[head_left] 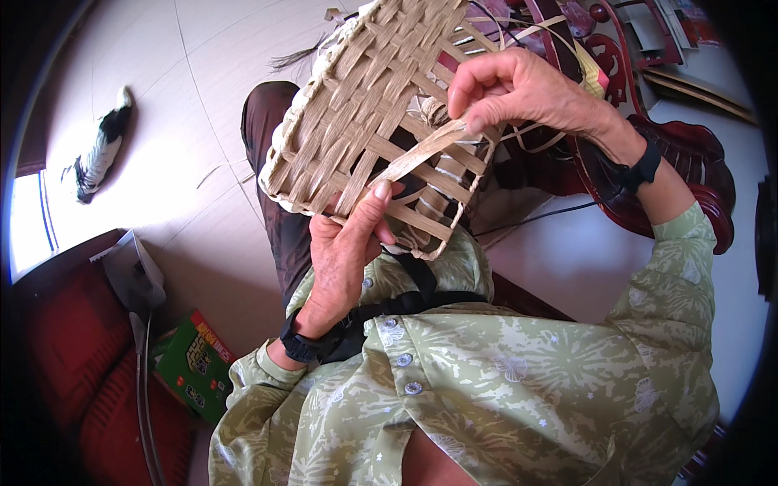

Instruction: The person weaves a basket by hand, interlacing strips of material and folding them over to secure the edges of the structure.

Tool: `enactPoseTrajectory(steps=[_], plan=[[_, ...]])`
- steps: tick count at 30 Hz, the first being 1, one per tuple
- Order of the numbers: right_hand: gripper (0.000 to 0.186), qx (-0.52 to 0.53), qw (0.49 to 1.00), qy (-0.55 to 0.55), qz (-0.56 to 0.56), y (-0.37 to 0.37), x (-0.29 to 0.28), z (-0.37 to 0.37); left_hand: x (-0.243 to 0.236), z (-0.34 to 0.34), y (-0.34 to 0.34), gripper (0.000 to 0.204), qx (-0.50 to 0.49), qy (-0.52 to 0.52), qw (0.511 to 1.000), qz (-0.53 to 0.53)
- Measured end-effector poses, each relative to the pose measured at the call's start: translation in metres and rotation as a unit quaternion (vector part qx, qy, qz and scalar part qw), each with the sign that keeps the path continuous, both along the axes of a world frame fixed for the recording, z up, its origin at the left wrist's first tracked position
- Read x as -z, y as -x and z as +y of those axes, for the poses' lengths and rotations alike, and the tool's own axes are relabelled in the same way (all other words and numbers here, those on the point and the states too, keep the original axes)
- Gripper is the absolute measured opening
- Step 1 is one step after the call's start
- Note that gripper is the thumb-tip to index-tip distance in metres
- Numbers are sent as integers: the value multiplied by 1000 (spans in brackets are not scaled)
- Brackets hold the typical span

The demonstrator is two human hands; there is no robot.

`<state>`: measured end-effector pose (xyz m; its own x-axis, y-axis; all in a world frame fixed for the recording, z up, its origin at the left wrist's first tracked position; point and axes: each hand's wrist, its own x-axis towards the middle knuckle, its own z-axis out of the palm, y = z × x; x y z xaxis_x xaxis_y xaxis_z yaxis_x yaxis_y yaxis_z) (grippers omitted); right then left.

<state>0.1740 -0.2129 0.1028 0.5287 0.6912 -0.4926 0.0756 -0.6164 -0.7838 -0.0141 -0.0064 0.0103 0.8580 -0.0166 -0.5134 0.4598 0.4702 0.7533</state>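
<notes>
A tan woven basket piece [356,121], with a pale braided rim along its left side and open lattice at the right, rests tilted over my lap. My left hand [340,251] grips its lower part, thumb pressing a loose flat strip [429,149] against the weave. Higher and to the right, my right hand [519,97] pinches the same strip between thumb and curled fingers. Thin loose strands trail from the weave toward the right, behind my right hand. What lies under the basket piece is partly hidden.
Dark red carved wooden furniture [681,154] fills the right side. A black-and-white animal [104,146] lies on the tiled floor [186,105] at upper left. At lower left are a red seat [89,348], a grey dustpan-like object [130,275] and a green box [190,364].
</notes>
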Motion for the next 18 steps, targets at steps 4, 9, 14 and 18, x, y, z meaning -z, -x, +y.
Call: enactPoseTrajectory(steps=[4,9,14,18], plan=[[15,-51,999,3,-18,-5,-2,2,3,-2,1,32,-6,10,1000,-3],[13,-88,994,29,-58,-2,-4,7,3,-2,0,33,-6,7,1000,-2],[14,-115,990,61,-56,-3,-9,11,1,-1,-1,34,-4,-3,1000,2],[19,-94,994,16,-47,-7,-2,6,1,-2,-1,33,-1,-8,1000,3]])
